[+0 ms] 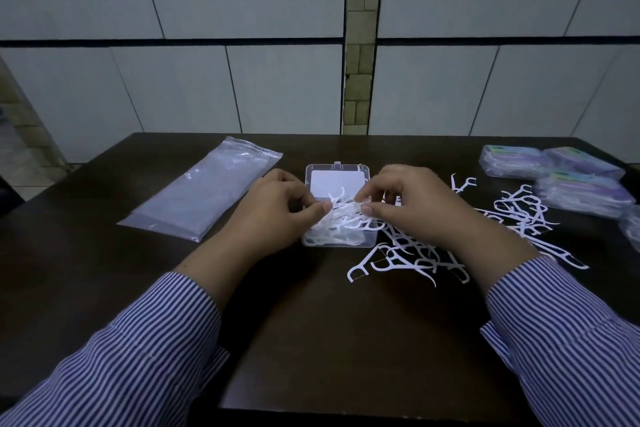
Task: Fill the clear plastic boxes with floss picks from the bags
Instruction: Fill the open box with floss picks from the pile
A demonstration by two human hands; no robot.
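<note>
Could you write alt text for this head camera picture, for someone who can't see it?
A person's left hand and right hand hold a bunch of white floss picks over an open clear plastic box on a dark table. Loose picks lie to the right, closed boxes sit at far right, and a plastic bag lies left.

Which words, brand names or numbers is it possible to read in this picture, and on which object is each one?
No text can be read.
Closed boxes: green and purple label inserts, print too blurred to read.
Open box: white card in the lid, looks blank.
Plastic bag: no print visible.
</note>
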